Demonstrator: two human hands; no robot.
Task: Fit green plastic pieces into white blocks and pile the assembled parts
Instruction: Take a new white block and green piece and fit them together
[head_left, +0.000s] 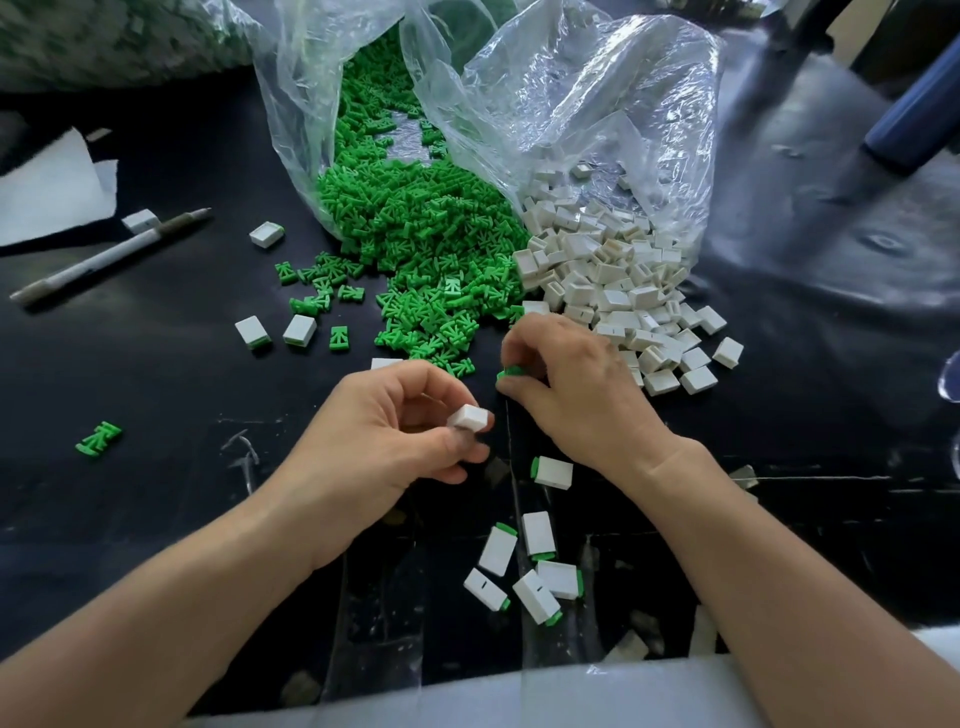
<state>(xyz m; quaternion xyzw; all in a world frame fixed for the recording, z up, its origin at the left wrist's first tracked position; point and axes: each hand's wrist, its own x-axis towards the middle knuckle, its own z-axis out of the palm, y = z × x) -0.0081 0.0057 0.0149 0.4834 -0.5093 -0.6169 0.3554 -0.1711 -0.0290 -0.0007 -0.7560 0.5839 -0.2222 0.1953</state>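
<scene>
Pinching a small white block (470, 417) between thumb and fingertips, the left hand (384, 436) hovers above the black table (156, 374); the right hand (571, 387) grips a bright green piece (509, 372) just beside it, with white, green-capped assembled parts (530, 571) scattered nearer the person

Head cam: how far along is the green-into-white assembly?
Early. Done: a handful of assembled parts lie loosely nearest the person, with a few more farther left. In hand: the left hand holds a white block and the right hand pinches a green piece; the two are not yet joined. Left: large heaps of green pieces and white blocks spill from the plastic bags.
</scene>
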